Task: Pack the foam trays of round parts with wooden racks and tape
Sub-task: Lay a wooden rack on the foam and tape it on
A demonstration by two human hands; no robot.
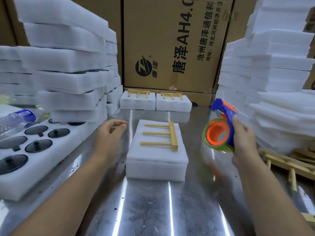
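Cardboard box, toppled plastic bottle

The person shows only as two bare arms. The left hand is uncovered, its skin smooth, with shadowed folds between the fingers; behind it a slim wrist runs into the left forearm, bare along its whole visible length and looking ever broader toward the lower edge under the wide lens. The right hand is likewise uncovered, the back of it smooth, and the wrist just behind it is softened by blur. The right forearm behind that is bare too, evenly smooth, and widens the same way down to the bottom corner; whatever is worn higher up lies out of view
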